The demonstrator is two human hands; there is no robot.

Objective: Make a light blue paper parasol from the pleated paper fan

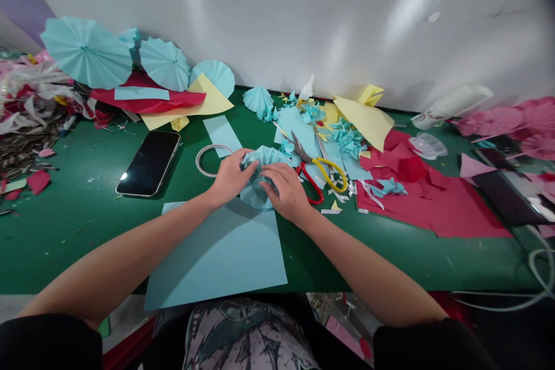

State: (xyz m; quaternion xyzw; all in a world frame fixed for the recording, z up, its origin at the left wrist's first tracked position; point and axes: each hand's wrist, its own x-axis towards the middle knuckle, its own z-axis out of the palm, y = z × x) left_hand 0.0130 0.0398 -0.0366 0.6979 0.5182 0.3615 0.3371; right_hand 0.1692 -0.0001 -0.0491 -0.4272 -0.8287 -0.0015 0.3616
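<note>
A pleated light-blue paper rosette (260,198) is held between both hands over the top edge of a flat light-blue sheet (221,254). My left hand (233,176) grips its left side, thumb on the folds. My right hand (286,188) has its fingers bent over the rosette's middle and right side; the fingertips partly hide the centre. A roll of tape (198,163) lies just left of my left hand. Red-handled scissors (313,185) and yellow-handled scissors (332,173) rest right of my right hand.
A phone (148,163) lies at the left. Pleated blue fans (89,52) stand along the wall behind. Blue and yellow scraps, a glue bottle (307,88) and red paper sheets (468,208) spread to the right. A dark device (509,196) and white cable (535,269) are at far right.
</note>
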